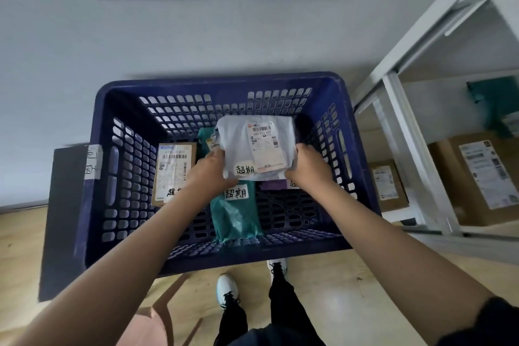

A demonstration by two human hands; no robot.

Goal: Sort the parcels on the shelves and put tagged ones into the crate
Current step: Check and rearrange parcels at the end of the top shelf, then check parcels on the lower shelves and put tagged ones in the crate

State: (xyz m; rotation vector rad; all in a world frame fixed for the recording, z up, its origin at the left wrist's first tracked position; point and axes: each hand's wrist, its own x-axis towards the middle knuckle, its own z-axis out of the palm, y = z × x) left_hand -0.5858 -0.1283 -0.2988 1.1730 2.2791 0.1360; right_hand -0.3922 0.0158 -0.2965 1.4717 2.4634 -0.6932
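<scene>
A dark blue slotted crate stands in front of me. Inside it I hold a white soft parcel with a shipping label and a handwritten white tag. My left hand grips its left edge and my right hand grips its right edge. Below it in the crate lie a tagged cardboard box, a tagged teal bag and a purple parcel, mostly hidden.
A white metal shelf stands at the right, holding brown cardboard boxes on its low level and a green parcel above. A white wall is behind the crate. A black box sits at the crate's left. My feet are on the wooden floor.
</scene>
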